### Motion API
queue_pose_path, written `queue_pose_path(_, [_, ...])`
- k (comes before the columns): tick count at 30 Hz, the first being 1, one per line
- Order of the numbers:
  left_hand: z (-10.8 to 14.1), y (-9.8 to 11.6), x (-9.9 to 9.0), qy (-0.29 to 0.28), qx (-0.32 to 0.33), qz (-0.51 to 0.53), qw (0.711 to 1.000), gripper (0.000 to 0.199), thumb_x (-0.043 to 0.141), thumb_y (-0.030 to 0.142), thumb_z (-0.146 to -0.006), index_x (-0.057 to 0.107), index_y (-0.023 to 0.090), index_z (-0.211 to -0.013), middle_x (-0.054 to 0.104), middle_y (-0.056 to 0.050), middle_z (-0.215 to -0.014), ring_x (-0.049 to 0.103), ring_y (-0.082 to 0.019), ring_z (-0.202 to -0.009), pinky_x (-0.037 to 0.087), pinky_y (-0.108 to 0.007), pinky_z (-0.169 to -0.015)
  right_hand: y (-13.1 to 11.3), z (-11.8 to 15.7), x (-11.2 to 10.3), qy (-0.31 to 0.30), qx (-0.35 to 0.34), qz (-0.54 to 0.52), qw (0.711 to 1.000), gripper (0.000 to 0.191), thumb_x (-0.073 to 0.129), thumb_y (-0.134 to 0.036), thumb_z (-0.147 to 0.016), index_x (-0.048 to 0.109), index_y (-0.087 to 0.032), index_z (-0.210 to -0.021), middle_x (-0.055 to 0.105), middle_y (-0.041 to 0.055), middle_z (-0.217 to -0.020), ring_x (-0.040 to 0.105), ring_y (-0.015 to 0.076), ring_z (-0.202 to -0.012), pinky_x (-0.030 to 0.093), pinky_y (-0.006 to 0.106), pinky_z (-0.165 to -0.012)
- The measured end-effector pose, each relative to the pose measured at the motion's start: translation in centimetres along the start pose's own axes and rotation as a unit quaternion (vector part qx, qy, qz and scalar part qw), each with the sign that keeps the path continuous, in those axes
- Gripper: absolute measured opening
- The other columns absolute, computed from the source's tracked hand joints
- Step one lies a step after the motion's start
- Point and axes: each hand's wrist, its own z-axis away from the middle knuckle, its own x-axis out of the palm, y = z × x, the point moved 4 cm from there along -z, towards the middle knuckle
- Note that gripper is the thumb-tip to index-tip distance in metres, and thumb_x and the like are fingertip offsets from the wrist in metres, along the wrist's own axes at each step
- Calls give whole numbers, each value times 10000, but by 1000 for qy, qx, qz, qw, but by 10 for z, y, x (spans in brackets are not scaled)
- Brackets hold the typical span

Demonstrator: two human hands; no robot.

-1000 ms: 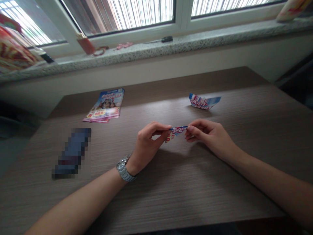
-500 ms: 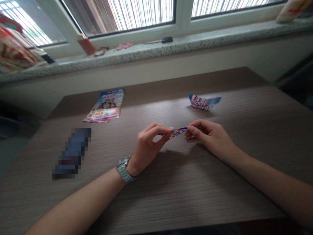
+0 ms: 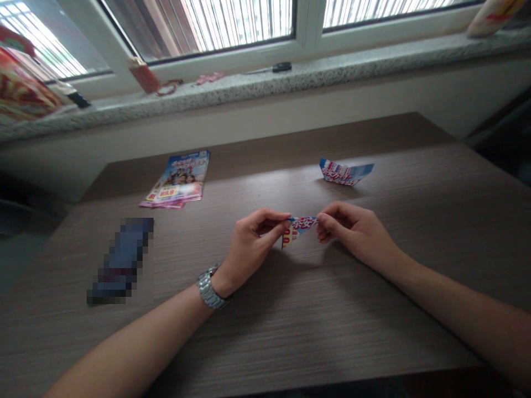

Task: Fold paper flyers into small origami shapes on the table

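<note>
A small folded piece of printed paper (image 3: 302, 224), blue, red and white with a yellow patch, is stretched between my two hands above the table. My left hand (image 3: 259, 237), with a metal watch (image 3: 211, 287) on its wrist, pinches the paper's left end between thumb and fingers. At the other end, my right hand (image 3: 350, 226) grips the corner with thumb and forefinger, its other fingers curled under. Beyond my right hand stands a folded paper boat (image 3: 346, 172) in similar colours, apart from both hands.
On the wood-grain table (image 3: 249, 342), a stack of printed flyers (image 3: 182, 177) lies at the back left. Nearer me is a blurred-out dark flat object (image 3: 122, 260). Along the stone windowsill (image 3: 232, 91) are a red-brown case (image 3: 143, 76) and a black-handled tool (image 3: 282, 67).
The folded paper has tilted and opened out so its front face shows more, with the yellow patch now hanging below my left fingers. My hands have barely shifted.
</note>
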Motion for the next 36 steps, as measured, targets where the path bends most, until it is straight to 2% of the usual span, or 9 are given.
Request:
queue_pose_path(7, [-1, -3, 1, -5, -14, 12, 1000, 164, 782, 262, -862, 762, 153, -982, 783, -48, -901, 735, -134, -774, 626, -232, -750, 3, 0, 3, -46, 4, -2, 999, 318, 701, -525, -887, 722, -208, -895, 742, 30, -803, 710, 174, -685, 624, 312, -663])
queue_pose_path(19, [-2, -6, 1, -16, -35, 29, 999, 172, 777, 274, -868, 769, 165, -1000, 791, -45, -913, 744, -141, -785, 622, -229, -738, 4, 1, 4, -51, 7, -5, 999, 302, 694, -516, -895, 691, -218, -845, 729, 24, -764, 707, 175, -666, 628, 313, -648])
queue_pose_path(25, [-1, -4, 2, -32, -30, 17, 999, 175, 774, 278, -870, 775, 163, -1002, 792, -51, -913, 744, -144, -790, 610, -222, -722, 5, 3, 10, -83, 12, 0, 996, 301, 670, -514, -907, 709, -215, -907, 725, 18, -798, 713, 178, -712, 625, 314, -693])
queue_pose_path(32, [0, -3, 4, -44, -39, 18, 998, 153, 766, 246, -873, 780, 150, -992, 792, -63, -919, 735, -134, -792, 591, -207, -726, 6, 4, 11, -85, 16, 7, 996, 298, 671, -500, -909, 693, -206, -871, 710, 14, -762, 707, 171, -694, 616, 299, -667])
queue_pose_path(36, [0, -4, 4, -57, -39, 20, 997, 173, 756, 278, -885, 775, 157, -1007, 790, -66, -931, 737, -143, -796, 598, -220, -720, 8, 4, 13, -107, 26, 18, 994, 352, 648, -539, -914, 710, -193, -897, 721, 21, -750, 701, 166, -669, 605, 290, -654])
